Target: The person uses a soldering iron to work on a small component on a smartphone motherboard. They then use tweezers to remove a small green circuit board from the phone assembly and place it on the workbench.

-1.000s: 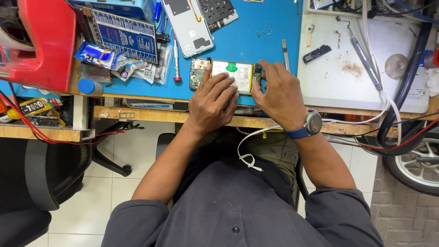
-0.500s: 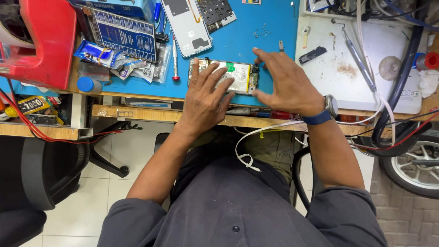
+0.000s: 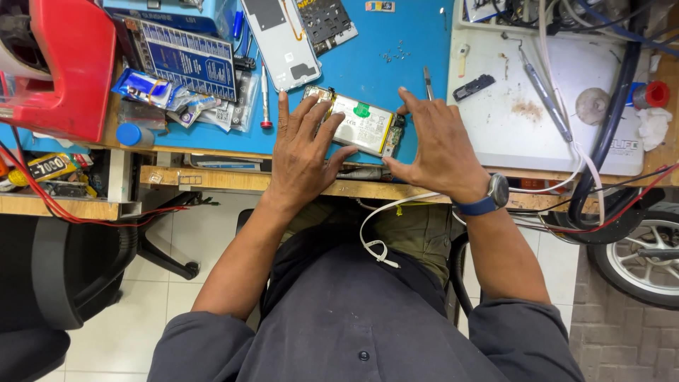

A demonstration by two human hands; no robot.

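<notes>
An opened phone (image 3: 364,125) with a white battery and a green sticker lies on the blue work mat (image 3: 368,49) near the bench's front edge. My left hand (image 3: 303,152) rests flat with fingers spread over the phone's left end. My right hand (image 3: 440,145), with a watch on its wrist, presses on the phone's right end, index finger at the top corner and thumb near the bottom edge. A white phone back cover (image 3: 281,42) lies further back on the mat.
A red-handled screwdriver (image 3: 264,95) and a blue printed card (image 3: 189,60) lie left of the phone. A red box (image 3: 60,67) stands at far left. A white pad (image 3: 544,99) with tweezers (image 3: 544,92) and cables sits right. A wheel (image 3: 636,258) is at lower right.
Both hands have spread their fingers and shifted on the phone; the left hand now lies flatter over its left end, the right hand at its right end. The camera view shifted slightly.
</notes>
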